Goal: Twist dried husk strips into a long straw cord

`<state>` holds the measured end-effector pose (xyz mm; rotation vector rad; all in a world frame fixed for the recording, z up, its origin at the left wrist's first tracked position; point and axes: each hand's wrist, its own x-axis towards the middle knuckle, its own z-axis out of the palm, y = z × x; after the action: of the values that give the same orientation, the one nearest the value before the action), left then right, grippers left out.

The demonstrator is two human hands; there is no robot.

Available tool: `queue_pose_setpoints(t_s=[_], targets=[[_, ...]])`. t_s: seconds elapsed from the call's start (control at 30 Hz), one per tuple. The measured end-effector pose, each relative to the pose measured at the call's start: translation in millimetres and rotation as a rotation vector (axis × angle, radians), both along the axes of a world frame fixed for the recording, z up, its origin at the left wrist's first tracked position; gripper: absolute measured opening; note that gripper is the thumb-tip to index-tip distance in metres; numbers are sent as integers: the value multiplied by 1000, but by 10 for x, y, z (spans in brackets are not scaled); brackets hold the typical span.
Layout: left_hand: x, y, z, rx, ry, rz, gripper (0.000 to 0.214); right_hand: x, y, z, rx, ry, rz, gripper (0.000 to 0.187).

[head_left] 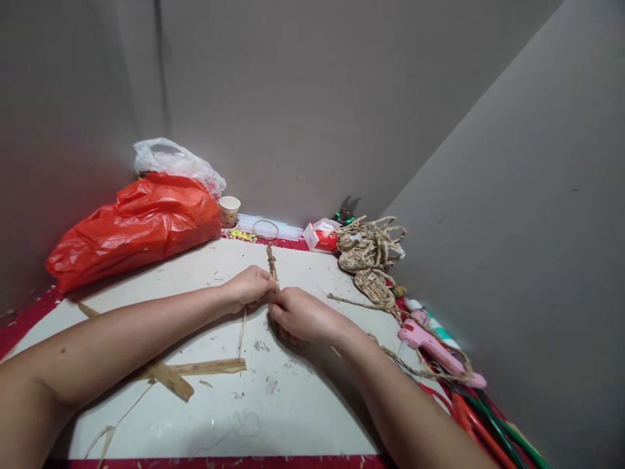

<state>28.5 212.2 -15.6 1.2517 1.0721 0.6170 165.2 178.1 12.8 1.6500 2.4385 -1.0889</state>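
Together, the fingers of both hands are pressed in on a straw cord (272, 259): the left hand (251, 286) pinches it, and the right hand (301, 316) curls around it just beside, lower down. The cord stands out past the fingertips toward the far edge of the white board (303, 423). A thin strand (241, 335) hangs below the left hand. Nearer the body, the board offers open room, with only scraps and marks. Dry leaf strips (209, 367) cross by the left forearm, taking up that side.

Beyond the board's far edge, the red-covered desk (293, 244) carries a paper cup (229, 212), clear sticks (290, 230) and a tissue box (319, 238). A red bag (141, 221) overlaps the far left edge. Straw bundles (371, 251) and a pink glue gun (434, 348) crowd the right edge, and grey walls (293, 98) close in behind.
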Motion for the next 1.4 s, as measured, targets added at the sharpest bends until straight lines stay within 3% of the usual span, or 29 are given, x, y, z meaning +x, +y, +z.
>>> queue_pose_setpoints(t_s=[0.1, 0.17, 0.2, 0.27, 0.33, 0.5, 0.63, 0.77, 0.9, 1.1, 1.3, 1.4], targets=[[-19, 4, 3, 38, -11, -25, 16, 91, -23, 148, -184, 126, 140, 29], [-37, 28, -17, 44, -46, -48, 17, 183, 35, 227, -196, 227, 82, 32], [-46, 42, -30, 39, -67, -62, 17, 223, 85, 236, -131, 266, -4, 35], [-61, 70, -55, 22, -113, -97, 18, 272, 202, 179, 140, 323, -235, 39], [-72, 89, -66, 20, -156, -130, 18, 265, 305, 43, 269, 354, -313, 37], [-91, 99, -34, 74, -166, -183, 19, 182, 392, -243, -109, 439, -219, 41], [-101, 107, -29, 132, -105, -213, 23, 246, 420, -246, -237, 512, -216, 38], [-125, 151, -44, 330, 15, -237, 29, 270, 435, -228, -392, 639, -277, 30], [-187, 171, 123, 434, 276, -332, 27, 174, 396, -215, -382, 724, -354, 21], [-156, 32, 473, 557, 748, -312, 20, 44, 314, -184, -355, 785, -459, 16], [83, -263, 402, 772, 874, -141, 18, 15, 313, -242, -478, 908, -508, 28], [182, -394, 422, 793, 853, -242, 14, 45, 355, -291, -520, 941, -524, 36]])
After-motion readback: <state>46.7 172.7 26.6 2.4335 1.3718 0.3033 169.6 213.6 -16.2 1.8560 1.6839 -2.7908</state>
